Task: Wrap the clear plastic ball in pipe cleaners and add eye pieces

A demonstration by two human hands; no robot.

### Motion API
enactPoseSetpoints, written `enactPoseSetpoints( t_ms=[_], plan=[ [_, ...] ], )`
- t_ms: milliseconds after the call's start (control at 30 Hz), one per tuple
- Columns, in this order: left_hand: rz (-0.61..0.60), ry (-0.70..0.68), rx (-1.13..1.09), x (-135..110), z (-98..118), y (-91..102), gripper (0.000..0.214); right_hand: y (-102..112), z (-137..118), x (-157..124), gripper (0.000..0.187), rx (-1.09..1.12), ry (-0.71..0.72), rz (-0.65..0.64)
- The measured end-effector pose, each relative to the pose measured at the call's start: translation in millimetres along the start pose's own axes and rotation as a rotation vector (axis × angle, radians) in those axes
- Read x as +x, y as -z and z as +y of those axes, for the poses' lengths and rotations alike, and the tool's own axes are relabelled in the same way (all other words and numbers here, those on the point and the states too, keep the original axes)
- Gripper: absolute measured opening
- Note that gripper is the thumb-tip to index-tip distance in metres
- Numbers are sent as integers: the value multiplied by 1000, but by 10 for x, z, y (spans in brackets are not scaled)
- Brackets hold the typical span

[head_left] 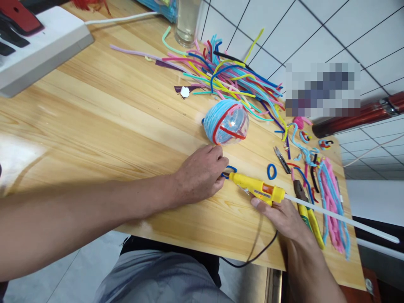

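My right hand (pixel 280 214) is wrapped round a yellow hot glue gun (pixel 252 185), with a long white glue stick (pixel 341 216) poking out of its back. The gun's nozzle points left, at a small blue pipe cleaner loop (pixel 232 169). Closed fingers of my left hand (pixel 202 170) pinch that loop beside the nozzle; whether nozzle and loop touch, I cannot tell. Just beyond my left hand sits a clear ball (pixel 233 122) partly wrapped in light blue pipe cleaner with red strips. Another blue pipe cleaner ring (pixel 272 171) lies right of the nozzle.
Many coloured pipe cleaners (pixel 227 75) are heaped near the tiled wall. Yellow-handled pliers (pixel 304 206), small snips (pixel 281 160) and pink and blue strands (pixel 333 206) lie at right. A glass (pixel 186 25) stands at the back; a white power strip (pixel 47 46) is far left. The gun's black cord (pixel 252 263) hangs off the front edge.
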State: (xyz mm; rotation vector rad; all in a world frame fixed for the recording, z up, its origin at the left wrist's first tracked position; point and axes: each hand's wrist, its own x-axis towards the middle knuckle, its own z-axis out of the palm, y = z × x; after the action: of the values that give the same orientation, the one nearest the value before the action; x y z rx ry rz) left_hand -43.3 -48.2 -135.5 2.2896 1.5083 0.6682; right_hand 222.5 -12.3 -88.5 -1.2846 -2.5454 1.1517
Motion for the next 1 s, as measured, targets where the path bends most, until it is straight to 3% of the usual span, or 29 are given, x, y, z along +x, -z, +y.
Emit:
enactPoseSetpoints(
  t_ms=[333,600,833,1000],
  plan=[
    [-13,1,9,13,15,31,16,-11,214,-125,28,162,-82,113],
    [-2,-2,11,9,-4,7,18,53,105,-148,37,272,-53,125],
    [11,-6,16,13,-10,-2,17,52,227,-127,30,152,-90,95],
    [-4,9,21,14,-8,7,21,68,129,-40,29,134,-72,61]
  ],
)
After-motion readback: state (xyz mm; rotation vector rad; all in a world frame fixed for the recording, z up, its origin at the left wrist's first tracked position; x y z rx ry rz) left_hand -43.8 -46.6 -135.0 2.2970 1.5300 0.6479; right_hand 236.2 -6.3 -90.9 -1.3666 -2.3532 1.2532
